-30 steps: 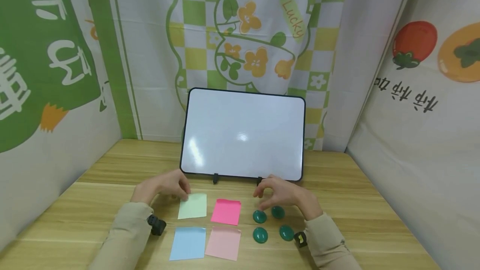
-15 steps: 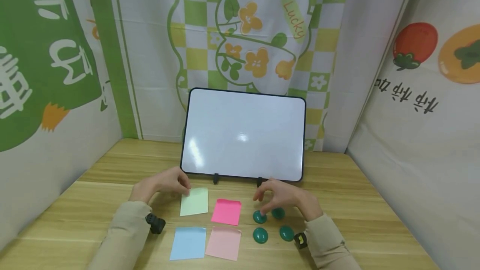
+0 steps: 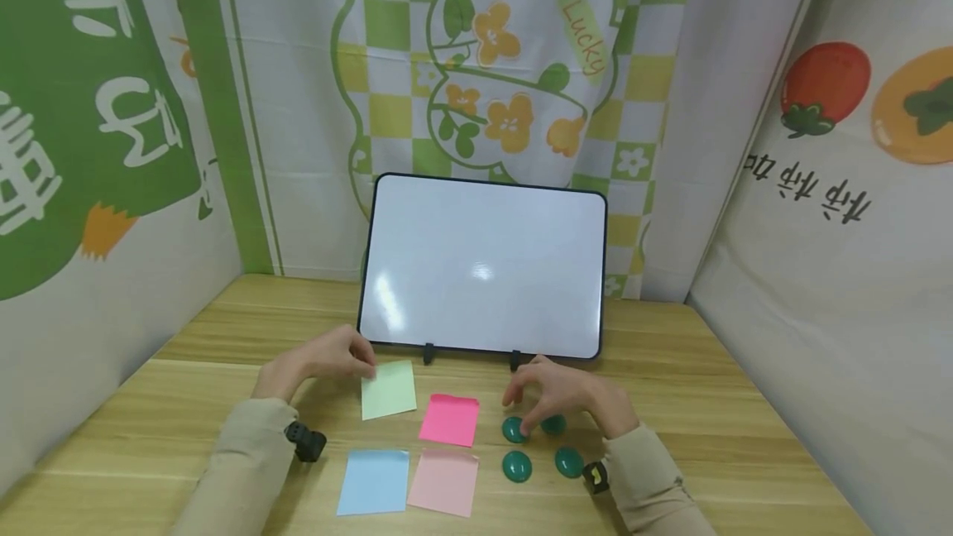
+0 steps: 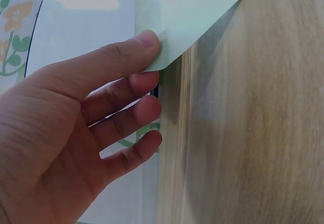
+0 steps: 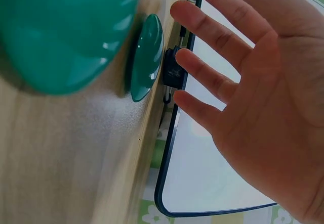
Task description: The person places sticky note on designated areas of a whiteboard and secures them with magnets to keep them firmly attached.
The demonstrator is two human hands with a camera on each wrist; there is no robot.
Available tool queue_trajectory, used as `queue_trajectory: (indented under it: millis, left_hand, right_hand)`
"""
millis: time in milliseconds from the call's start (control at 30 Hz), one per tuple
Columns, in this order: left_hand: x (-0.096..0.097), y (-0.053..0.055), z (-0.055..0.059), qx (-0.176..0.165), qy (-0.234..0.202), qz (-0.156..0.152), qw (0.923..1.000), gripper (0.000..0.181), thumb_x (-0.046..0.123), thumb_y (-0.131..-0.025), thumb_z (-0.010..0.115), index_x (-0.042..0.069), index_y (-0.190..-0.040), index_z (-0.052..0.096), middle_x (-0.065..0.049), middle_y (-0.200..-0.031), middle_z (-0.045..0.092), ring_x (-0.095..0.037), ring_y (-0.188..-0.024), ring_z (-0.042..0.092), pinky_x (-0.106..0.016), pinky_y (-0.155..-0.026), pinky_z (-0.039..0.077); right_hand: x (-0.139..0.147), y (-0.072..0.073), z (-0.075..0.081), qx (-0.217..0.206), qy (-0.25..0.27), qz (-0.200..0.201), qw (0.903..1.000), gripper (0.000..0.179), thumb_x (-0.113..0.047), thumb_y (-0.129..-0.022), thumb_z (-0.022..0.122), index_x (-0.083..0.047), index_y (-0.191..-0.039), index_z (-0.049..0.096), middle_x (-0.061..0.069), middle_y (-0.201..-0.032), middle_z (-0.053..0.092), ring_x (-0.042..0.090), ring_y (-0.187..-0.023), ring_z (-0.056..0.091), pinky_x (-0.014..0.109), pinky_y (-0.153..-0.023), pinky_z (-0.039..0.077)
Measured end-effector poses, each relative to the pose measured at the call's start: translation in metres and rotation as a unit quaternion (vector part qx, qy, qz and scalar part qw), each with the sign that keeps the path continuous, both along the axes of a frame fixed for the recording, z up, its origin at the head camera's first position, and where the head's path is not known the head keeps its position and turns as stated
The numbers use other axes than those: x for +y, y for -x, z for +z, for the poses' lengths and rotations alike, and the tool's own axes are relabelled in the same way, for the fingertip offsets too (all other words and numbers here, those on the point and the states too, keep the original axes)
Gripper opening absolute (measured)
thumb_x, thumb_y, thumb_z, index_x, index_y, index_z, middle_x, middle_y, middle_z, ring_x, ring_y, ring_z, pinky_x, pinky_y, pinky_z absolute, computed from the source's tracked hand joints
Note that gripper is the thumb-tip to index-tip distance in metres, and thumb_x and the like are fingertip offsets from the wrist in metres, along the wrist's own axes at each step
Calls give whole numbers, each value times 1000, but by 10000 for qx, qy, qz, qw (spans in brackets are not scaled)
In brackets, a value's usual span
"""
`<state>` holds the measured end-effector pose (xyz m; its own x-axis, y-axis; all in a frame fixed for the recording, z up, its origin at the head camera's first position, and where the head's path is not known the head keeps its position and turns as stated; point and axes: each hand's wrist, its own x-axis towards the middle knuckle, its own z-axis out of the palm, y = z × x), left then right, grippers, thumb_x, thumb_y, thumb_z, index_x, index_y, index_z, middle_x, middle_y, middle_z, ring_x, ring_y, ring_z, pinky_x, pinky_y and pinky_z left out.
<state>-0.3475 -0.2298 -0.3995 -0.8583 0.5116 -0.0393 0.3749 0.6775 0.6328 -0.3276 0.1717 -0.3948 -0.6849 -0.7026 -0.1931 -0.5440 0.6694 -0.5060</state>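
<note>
In the head view my left hand (image 3: 323, 361) pinches the left edge of a pale green sticky note (image 3: 390, 391), which is tilted up off the table. The left wrist view shows the thumb on the note's corner and the other fingers loosely bent behind. My right hand (image 3: 566, 391) hovers over a group of glossy green dome-shaped magnets. Its thumb tip reaches the back left magnet (image 3: 513, 429), overlapping its edge; whether it touches cannot be seen. In the right wrist view several fingers (image 5: 207, 32) are spread and hold nothing; the thumb is out of frame there.
A whiteboard (image 3: 484, 267) with a black frame stands on small black feet behind the hands. On the wooden table (image 3: 715, 437) lie a bright pink sticky note (image 3: 450, 420), a blue one (image 3: 374, 482) and a light pink one (image 3: 444, 483). Patterned cloth walls surround the table.
My left hand has lifted the pale green note a little and shifted it toward the whiteboard. My right thumb has come down to the back left magnet.
</note>
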Motion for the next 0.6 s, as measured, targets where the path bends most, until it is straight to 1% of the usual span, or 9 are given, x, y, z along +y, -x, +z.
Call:
queue_trajectory:
  millis: [100, 233, 400, 467, 600]
  left_hand:
    - [-1, 0, 1, 14, -42, -32, 10000, 5, 14, -88, 74, 10, -91, 75, -1, -87, 72, -15, -79, 60, -32, -71, 52]
    - [-1, 1, 3, 141, -34, 2, 9999, 7, 16, -89, 73, 10, -93, 76, 0, -88, 72, -14, -80, 60, -32, -73, 51]
    - [-2, 2, 4, 265, -13, 49, 9996, 8, 18, -90, 72, 11, -92, 76, 0, -87, 72, -14, -80, 59, -32, -74, 50]
    - [-2, 2, 4, 282, -24, 68, 9996, 8, 18, -90, 72, 11, -92, 76, 0, -87, 72, -14, -79, 59, -32, -73, 50]
    - [-2, 1, 4, 314, -38, 126, 9994, 8, 18, -90, 72, 11, -91, 76, 0, -86, 72, -14, -78, 59, -32, -72, 50]
  right_hand:
    - [-1, -1, 0, -24, -48, 18, 10000, 35, -26, -76, 86, -24, -109, 72, -8, -105, 65, 14, -110, 41, 38, -94, 39]
    - [-2, -1, 0, -3, -146, 33, 9999, 36, -26, -76, 86, -24, -109, 73, -11, -107, 64, 13, -111, 39, 37, -94, 39]
    - [-4, -3, 1, -73, -275, -118, 9995, 33, -26, -76, 87, -28, -105, 73, -14, -118, 59, 14, -113, 37, 39, -94, 40]
    - [-4, -4, 0, -89, -326, -190, 9992, 31, -27, -76, 87, -30, -104, 73, -14, -124, 57, 14, -114, 37, 40, -95, 40]
    - [-5, -4, -1, -72, -387, -211, 9990, 29, -27, -76, 87, -32, -101, 73, -12, -128, 56, 14, -114, 37, 40, -94, 41]
